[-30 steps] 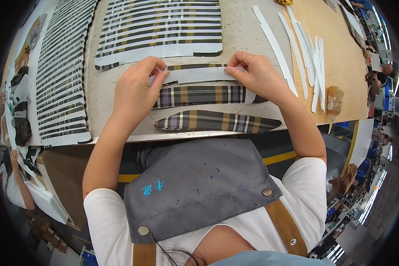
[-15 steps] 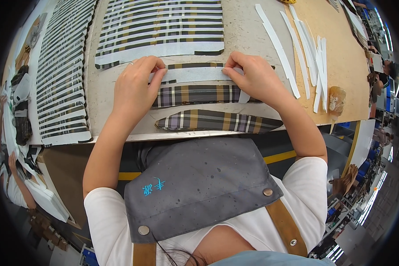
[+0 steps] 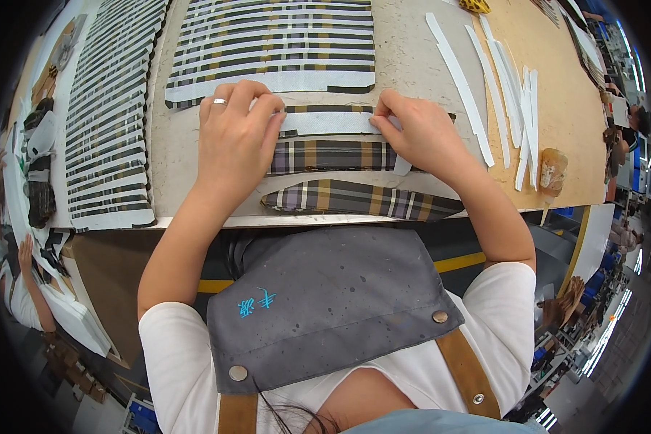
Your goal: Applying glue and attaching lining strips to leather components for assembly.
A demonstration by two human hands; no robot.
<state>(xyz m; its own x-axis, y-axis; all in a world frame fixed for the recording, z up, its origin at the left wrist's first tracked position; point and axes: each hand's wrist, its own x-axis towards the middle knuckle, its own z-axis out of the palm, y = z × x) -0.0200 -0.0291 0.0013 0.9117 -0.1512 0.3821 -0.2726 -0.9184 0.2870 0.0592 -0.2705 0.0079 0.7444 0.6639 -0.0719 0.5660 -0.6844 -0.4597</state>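
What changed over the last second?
The left hand has edged slightly away from the body, its knuckles now overlapping the near edge of the striped panel. The dark edge below the white strip now shows only as a short bit near that hand. No clear grip or release. The right hand stays at the strip's right end; the nearest plaid piece lies as before.

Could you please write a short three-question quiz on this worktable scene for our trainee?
1. True or false: the amber block lies to the right of the loose white strips.

2. What lies between the left hand and the right hand?
A) a pair of scissors
B) a white-faced plaid strip
C) a spool of thread

3. Which hand wears a ring?

Key: 1. True; 2. B; 3. The left hand.
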